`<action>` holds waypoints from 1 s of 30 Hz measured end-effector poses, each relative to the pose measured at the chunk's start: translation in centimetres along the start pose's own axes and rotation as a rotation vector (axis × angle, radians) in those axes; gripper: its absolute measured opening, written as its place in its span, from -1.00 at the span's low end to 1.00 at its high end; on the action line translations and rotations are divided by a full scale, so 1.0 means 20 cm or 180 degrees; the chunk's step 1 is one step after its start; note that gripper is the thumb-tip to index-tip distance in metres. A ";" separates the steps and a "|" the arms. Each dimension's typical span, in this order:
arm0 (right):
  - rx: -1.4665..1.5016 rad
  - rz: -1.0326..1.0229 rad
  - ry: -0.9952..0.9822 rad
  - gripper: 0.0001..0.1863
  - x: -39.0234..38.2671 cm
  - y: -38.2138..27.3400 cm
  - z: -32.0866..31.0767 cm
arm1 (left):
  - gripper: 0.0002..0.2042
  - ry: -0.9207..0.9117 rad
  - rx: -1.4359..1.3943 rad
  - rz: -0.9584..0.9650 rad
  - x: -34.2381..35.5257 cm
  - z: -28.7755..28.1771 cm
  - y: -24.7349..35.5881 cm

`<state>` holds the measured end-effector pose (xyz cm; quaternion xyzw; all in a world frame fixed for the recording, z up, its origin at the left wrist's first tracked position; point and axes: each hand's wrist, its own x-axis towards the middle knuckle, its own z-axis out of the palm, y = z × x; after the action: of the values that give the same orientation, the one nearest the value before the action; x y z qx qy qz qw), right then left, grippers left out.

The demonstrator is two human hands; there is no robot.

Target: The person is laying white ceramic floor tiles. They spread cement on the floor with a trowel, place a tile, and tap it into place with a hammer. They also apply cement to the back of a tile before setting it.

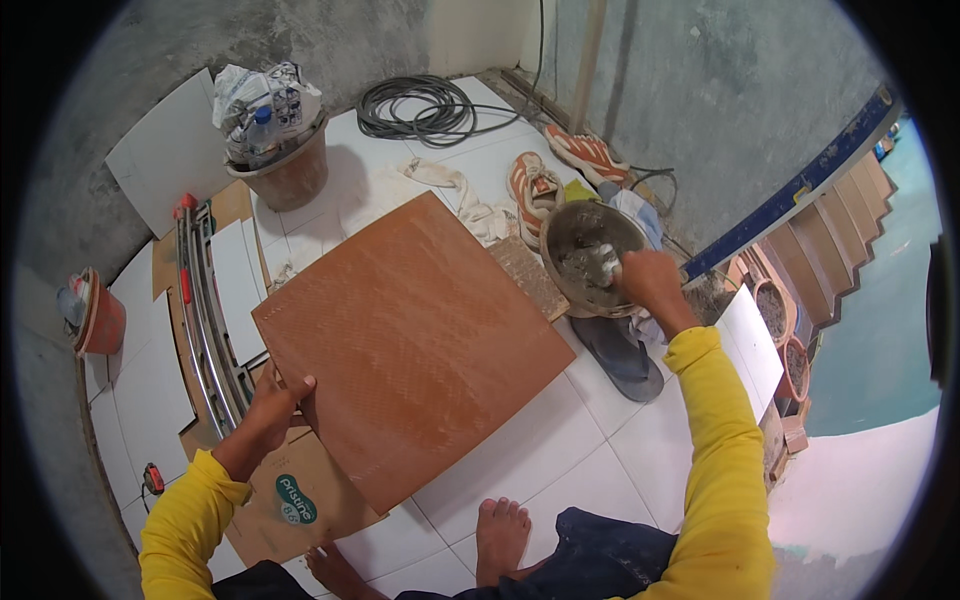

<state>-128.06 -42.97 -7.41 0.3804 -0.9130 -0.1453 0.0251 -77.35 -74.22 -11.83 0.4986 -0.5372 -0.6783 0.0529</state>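
Note:
A large square reddish-brown tile (420,345), its patterned face dusty and turned up, is tilted in front of me. My left hand (272,408) grips its left edge, the thumb on top and the fingers curled under. My right hand (652,288) reaches over the rim of a bucket (556,275) with grey wet mix (585,240) inside. Its fingers are closed at a small pale thing (606,262) in the mix, perhaps part of a tool; its kind does not show. A dark flip-flop (618,358) lies below the bucket.
Orange-and-white shoes (535,190) and a coiled black cable (420,108) lie beyond the tile. A bucket with bags (285,180) stands back left, near a long tile cutter (205,310). Flattened cardboard (345,490) lies near my feet. A blue beam (790,190) slants beside stairs at right.

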 end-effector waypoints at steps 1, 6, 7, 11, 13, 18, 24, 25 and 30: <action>0.0071 0.0031 -0.0130 -0.57 -0.01 -0.03 0.03 | -0.23 -0.0010 -0.0045 0.0012 -0.01 0.00 -0.01; 0.0924 0.0335 -0.0469 -0.39 0.05 0.00 0.10 | -0.27 0.0012 -0.0048 0.0214 -0.02 0.01 0.01; 0.1073 0.0301 -0.0526 -0.37 0.05 0.01 0.13 | -0.28 -0.0035 -0.0080 0.0263 -0.01 0.01 0.00; 0.1834 0.0427 -0.0789 -0.34 0.01 0.05 0.15 | -0.28 -0.0102 -0.0058 0.0307 0.00 0.01 0.01; 0.2060 0.0622 -0.0841 -0.33 -0.02 0.05 0.15 | -0.26 -0.0111 -0.0102 0.0274 0.02 0.00 0.00; 0.2651 0.0788 -0.0714 -0.35 -0.10 0.08 0.13 | -0.24 -0.0162 -0.0180 0.0283 0.03 0.00 -0.03; 0.3479 0.1097 -0.0569 -0.40 -0.24 0.13 0.13 | -0.21 -0.0294 -0.0292 0.0280 0.05 -0.03 -0.06; 0.3446 0.1177 -0.0473 -0.41 -0.26 0.13 0.12 | -0.21 -0.0292 -0.0284 0.0238 0.04 -0.03 -0.06; 0.2931 0.1061 0.0164 -0.47 -0.38 0.05 -0.02 | -0.19 -0.0447 -0.0292 0.0063 -0.03 -0.11 -0.21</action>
<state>-123.27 -37.16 -6.22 0.2041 -0.9300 0.2889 -0.1002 -73.56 -73.56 -14.67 0.4415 -0.5128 -0.7349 0.0446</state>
